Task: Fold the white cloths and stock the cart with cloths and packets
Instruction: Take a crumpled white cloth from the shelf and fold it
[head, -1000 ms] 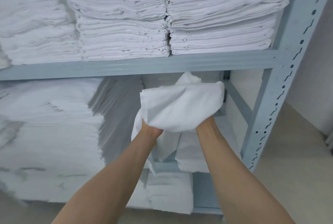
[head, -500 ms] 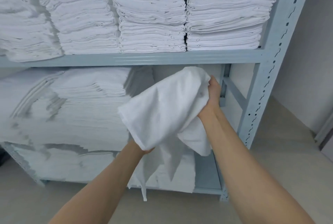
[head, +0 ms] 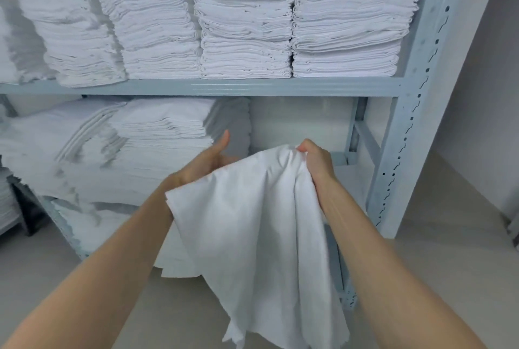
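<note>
Head view, nearest first: both forearms reach forward and up, and a white cloth (head: 252, 225) hangs between them in front of the rack (head: 404, 135). The cloth's long axis runs top to bottom; its gathered top edge points up toward the middle shelf, and its loose lower corners dangle near the bottom of the frame over the floor (head: 438, 236). The right hand (head: 317, 162) clenches the bunched top of the cloth, fingers curled round the folds. The left hand (head: 207, 163) sits at the cloth's upper left edge with the thumb raised; its fingers are hidden behind the fabric, so I cannot tell whether it grasps the cloth or only touches it.

Beyond the hands, the middle shelf has an open bay on the right, between a folded stack (head: 157, 146) on the left and the rack's right upright. Bare floor spreads to the right of that upright, bounded by a wall (head: 483, 68).

Farther up, the upper shelf rail (head: 224, 87) crosses the frame, and four folded stacks (head: 247, 28) stand side by side on it, touching or just beside one another, the rightmost close against the upright.
</note>
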`<state>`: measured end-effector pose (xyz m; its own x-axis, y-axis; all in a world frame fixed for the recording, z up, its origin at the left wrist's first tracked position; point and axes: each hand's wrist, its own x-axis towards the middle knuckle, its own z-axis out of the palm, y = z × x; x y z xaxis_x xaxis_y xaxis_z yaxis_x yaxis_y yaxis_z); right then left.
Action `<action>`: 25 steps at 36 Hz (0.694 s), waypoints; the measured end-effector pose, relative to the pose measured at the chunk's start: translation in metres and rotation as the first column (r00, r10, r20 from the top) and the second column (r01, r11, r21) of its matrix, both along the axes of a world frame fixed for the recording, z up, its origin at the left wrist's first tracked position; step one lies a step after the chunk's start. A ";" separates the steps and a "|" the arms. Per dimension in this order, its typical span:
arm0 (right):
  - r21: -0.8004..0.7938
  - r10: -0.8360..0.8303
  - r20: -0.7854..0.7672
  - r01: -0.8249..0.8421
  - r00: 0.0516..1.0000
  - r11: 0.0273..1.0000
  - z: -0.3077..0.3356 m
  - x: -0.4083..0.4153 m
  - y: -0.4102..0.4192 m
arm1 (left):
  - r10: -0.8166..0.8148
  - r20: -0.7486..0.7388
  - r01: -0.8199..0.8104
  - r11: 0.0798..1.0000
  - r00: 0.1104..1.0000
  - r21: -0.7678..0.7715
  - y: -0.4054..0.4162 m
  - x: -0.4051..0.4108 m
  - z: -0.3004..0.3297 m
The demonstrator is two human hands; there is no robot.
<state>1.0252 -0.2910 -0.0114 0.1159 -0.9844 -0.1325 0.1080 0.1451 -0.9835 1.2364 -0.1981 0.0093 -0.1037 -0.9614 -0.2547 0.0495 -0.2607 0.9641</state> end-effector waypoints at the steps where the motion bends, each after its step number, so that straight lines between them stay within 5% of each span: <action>1: 0.015 0.005 0.010 -0.005 1.000 1.000 -0.004 -0.005 0.003 | -0.091 -0.008 0.091 0.996 0.996 -0.003 0.004 0.000 -0.001; 4: 0.039 0.007 0.018 -0.008 1.000 0.999 -0.014 -0.016 0.009 | -0.208 0.367 0.236 0.971 0.906 -0.032 0.017 -0.020 -0.005; 7: 0.029 0.026 -0.024 -0.026 0.999 0.999 -0.019 -0.027 0.013 | -0.065 0.650 0.178 0.978 0.757 -0.110 0.023 -0.047 -0.018; 11: 0.006 0.072 -0.117 -0.071 0.991 0.997 -0.026 -0.052 0.014 | 0.115 0.529 0.023 0.969 0.841 -0.247 0.032 -0.067 -0.029; 19: -0.057 0.316 -0.136 -0.325 0.939 0.944 -0.059 -0.112 0.009 | 0.316 0.582 -0.027 0.892 0.749 -0.451 0.030 -0.101 -0.023; 25: -0.089 0.283 -0.144 -0.298 0.948 0.950 -0.106 -0.135 0.013 | 0.341 0.646 0.058 0.856 0.683 -0.513 0.010 -0.145 -0.014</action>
<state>0.8901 -0.2776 -0.1173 0.3882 -0.9196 -0.0593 -0.0505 0.0431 -0.9978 1.0913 -0.1880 -0.0046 0.0588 -0.9575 0.2825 -0.6837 0.1676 0.7102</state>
